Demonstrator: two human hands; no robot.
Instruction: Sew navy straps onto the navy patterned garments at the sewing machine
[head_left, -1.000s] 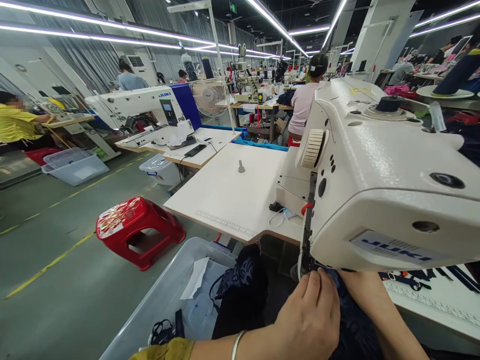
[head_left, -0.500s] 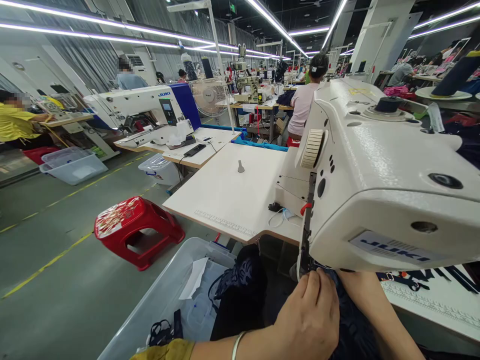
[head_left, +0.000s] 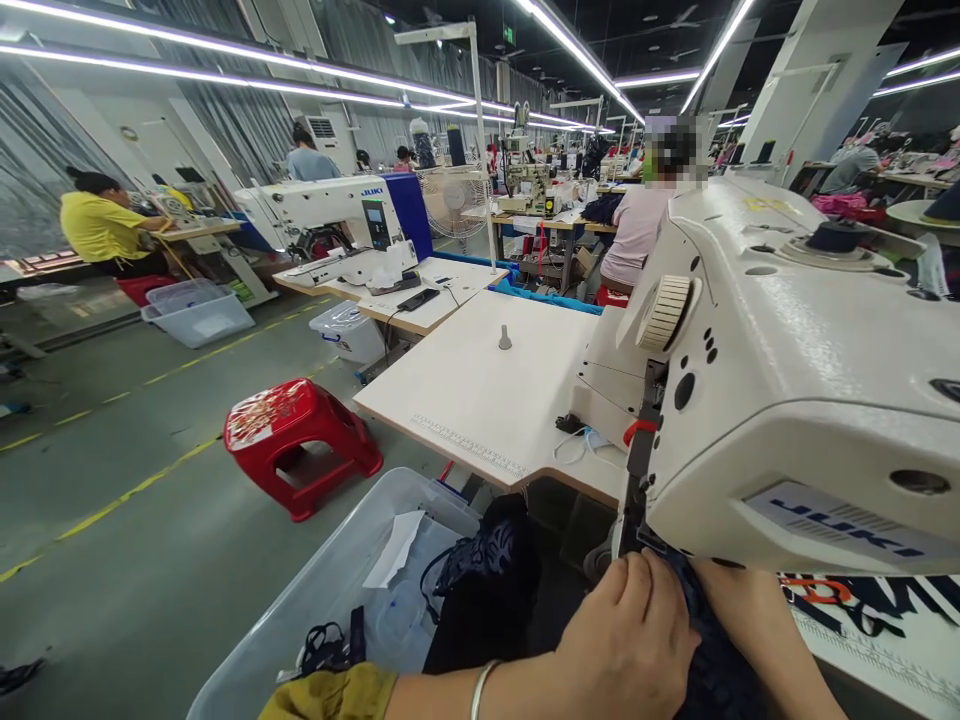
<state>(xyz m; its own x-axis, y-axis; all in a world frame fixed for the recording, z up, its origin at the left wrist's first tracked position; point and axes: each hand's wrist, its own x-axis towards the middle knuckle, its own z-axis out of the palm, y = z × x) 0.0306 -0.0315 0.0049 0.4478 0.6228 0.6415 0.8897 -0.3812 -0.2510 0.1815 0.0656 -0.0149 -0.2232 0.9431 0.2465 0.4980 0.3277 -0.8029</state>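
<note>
At the needle end of a white JUKI sewing machine (head_left: pixel 795 430), my left hand (head_left: pixel 630 640) is closed in a pinch on dark navy patterned fabric (head_left: pixel 724 650). A bangle circles that wrist. From the right, my right hand (head_left: pixel 731 590) reaches in under the machine head, behind the fabric. Its fingers are hidden there, so their grip cannot be seen. More dark patterned fabric (head_left: pixel 495 550) hangs over the edge of a clear plastic bin (head_left: pixel 300 610) at my left.
A white machine table (head_left: pixel 472 380) with a printed ruler and a grey peg extends ahead. Left of it stands a red stool (head_left: pixel 304 440). Dark straps (head_left: pixel 870 610) lie on the right table. Another sewing machine (head_left: pixel 330 220) and a seated co-worker in pink (head_left: pixel 630 235) are beyond.
My view has turned slightly left, so the scene sits further right. Both hands stay at the needle area, with the left still pinching the fabric.
</note>
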